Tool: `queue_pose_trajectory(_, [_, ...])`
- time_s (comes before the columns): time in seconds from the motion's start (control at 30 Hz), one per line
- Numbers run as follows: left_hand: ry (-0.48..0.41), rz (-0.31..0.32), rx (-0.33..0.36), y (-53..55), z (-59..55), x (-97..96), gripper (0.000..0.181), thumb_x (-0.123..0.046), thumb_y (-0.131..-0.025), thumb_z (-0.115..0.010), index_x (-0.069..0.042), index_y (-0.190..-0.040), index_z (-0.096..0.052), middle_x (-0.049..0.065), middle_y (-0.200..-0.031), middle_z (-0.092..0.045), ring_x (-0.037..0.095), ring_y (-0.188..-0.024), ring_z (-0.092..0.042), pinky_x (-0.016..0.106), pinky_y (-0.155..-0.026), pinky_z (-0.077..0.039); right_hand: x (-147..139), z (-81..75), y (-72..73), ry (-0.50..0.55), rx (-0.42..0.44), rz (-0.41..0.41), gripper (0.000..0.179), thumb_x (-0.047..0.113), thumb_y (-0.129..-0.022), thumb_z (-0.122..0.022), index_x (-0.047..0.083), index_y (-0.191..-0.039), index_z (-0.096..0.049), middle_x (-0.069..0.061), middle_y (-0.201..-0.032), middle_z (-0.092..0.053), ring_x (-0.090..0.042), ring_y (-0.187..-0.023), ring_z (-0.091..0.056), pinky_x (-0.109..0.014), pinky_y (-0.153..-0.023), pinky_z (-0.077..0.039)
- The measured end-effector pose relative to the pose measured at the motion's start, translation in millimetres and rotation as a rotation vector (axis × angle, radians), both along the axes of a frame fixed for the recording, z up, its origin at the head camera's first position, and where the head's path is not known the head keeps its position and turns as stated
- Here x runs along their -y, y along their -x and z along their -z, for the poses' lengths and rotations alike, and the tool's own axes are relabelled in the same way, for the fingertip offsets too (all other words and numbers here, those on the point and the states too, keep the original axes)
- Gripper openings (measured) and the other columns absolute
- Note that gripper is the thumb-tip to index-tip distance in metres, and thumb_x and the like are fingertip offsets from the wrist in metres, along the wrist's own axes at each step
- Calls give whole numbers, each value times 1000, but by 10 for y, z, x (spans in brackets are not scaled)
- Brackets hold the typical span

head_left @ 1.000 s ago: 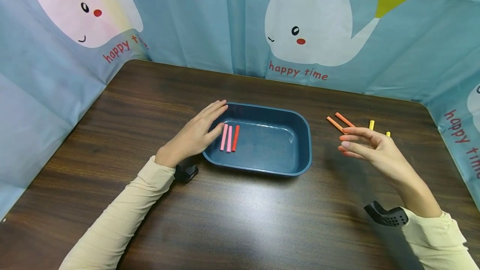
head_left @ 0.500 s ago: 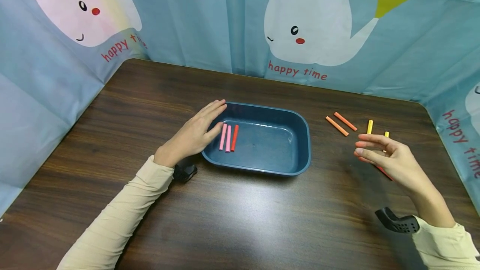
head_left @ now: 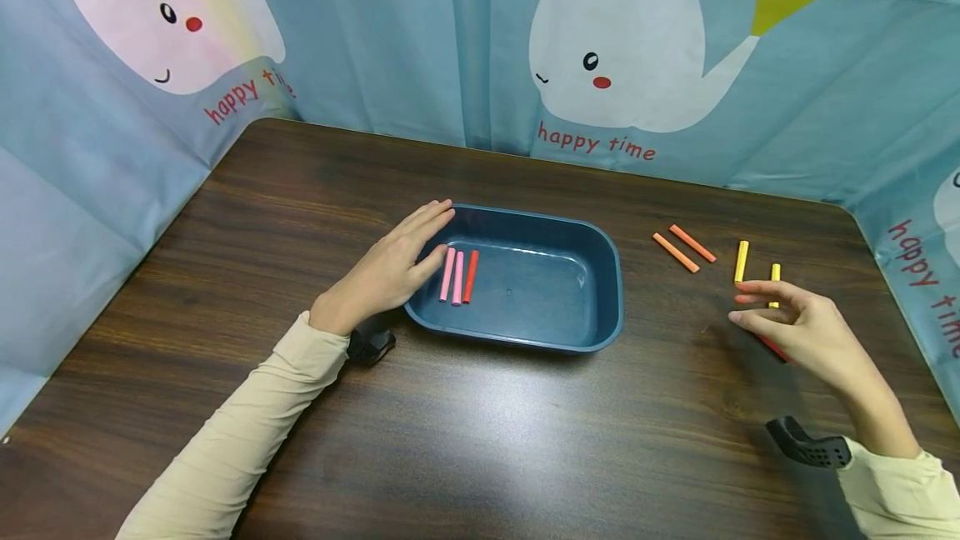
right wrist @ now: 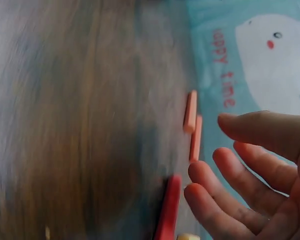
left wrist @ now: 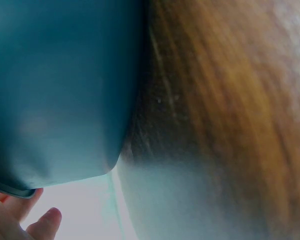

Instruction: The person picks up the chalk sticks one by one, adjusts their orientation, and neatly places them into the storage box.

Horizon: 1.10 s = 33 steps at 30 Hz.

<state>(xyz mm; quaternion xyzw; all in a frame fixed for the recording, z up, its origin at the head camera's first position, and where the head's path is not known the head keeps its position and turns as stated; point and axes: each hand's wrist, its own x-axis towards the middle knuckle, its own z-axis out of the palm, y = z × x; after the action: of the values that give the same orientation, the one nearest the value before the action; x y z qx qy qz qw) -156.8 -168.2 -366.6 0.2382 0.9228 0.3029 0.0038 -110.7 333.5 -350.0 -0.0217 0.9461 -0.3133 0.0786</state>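
My left hand lies against the left rim of a dark blue plastic tray, its fingers fairly straight. Inside the tray, near that hand, lie two pink sticks and a red stick. My right hand hovers over the right of the table, thumb and fingertips apart with nothing between them. Partly hidden under it is another red stick, which shows more fully as a red stick in the right wrist view. Just beyond the fingers lie two yellow sticks.
Two orange sticks lie right of the tray on the dark wood-grain table. A light blue curtain with whale prints hangs behind and beside the table. In the left wrist view the tray's outer wall fills the left side.
My right hand has moved right and toward me, from beside the orange sticks to over the red stick, uncovering the orange and yellow sticks. The left hand and tray stay put.
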Motion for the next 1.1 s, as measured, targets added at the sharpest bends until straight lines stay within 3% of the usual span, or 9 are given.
queue_pose_trajectory(0.1, [-1,0,1,-1,-3,0,57,-18,-102,-52,-4,-154,-33,8,-165,-26,26,-155,-18,49,-123,-23,-40,26,9,-67,-2,-7,54,29,-91,-73,-1,-133,-56,3,-102,-76,24,-79,-54,-17,-59,-45])
queue_pose_trajectory(0.17, [-2,1,-1,-2,-5,1,56,-17,-102,-52,-3,-154,-34,9,-164,-26,26,-154,-19,49,-123,-23,-60,42,12,-107,-10,-8,52,28,-91,-74,0,-132,-58,-17,-106,-75,25,-78,-52,-18,-58,-45])
queue_pose_trajectory(0.27, [-2,3,-8,-4,-8,1,56,-17,-102,-53,-3,-153,-34,9,-164,-27,27,-154,-19,49,-123,-23,-93,64,20,-128,-18,-8,52,28,-90,-75,0,-131,-59,-25,-107,-73,24,-75,-52,-19,-57,-46])
queue_pose_trajectory(0.53, [2,2,-14,-2,-13,3,56,-17,-102,-52,-3,-153,-34,9,-164,-27,27,-154,-19,48,-124,-23,-200,86,18,-163,-15,-21,51,23,-87,-77,-5,-126,-60,-28,-101,-72,20,-69,-53,-25,-50,-50])
queue_pose_trajectory(0.77, [3,1,-12,2,-7,2,56,-18,-103,-52,-3,-154,-34,9,-164,-27,26,-154,-19,48,-124,-23,-262,131,4,-203,6,-42,42,17,-86,-78,-7,-118,-65,-15,-89,-75,6,-59,-57,-24,-50,-47])
queue_pose_trajectory(1.1, [1,3,-13,4,-3,-1,56,-18,-103,-51,-3,-154,-34,9,-164,-27,27,-154,-19,48,-124,-23,-263,133,1,-284,-10,-69,31,16,-86,-77,-5,-108,-70,-5,-80,-73,8,-58,-53,-23,-50,-39])
